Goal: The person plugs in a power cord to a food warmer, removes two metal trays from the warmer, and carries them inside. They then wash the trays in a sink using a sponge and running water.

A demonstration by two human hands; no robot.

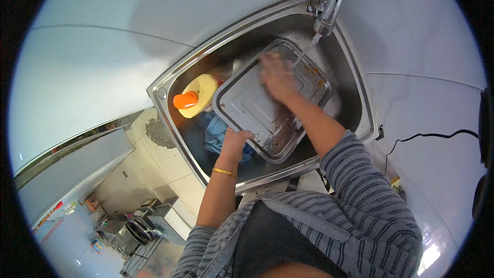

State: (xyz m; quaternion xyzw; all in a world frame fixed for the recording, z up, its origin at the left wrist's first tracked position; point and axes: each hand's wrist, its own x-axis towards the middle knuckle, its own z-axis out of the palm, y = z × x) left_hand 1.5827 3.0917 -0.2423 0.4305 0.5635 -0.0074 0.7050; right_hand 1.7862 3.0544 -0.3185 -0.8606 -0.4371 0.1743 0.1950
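A rectangular metal tray (247, 104) with brown food residue lies tilted in the stainless steel sink (353, 85). My left hand (236, 143) grips its lower left rim, thumb on top. Over the tray's upper part is my right hand (278, 75), blurred; a yellowish bit shows at its fingertips, and whether it holds anything cannot be told. Water runs from the faucet (326, 23) onto the tray beside this hand. Left of the tray sit a pale yellow object (206, 87) with an orange part (186, 100) and a blue cloth or bag (216, 135), partly hidden under the tray.
White wall panels (96, 54) rise behind the sink. A black cable (432, 135) runs along the right side. At the lower left, beyond the tiled floor (154, 170), stand a small cabinet (173, 220) and a rack with dark round pans (137, 231).
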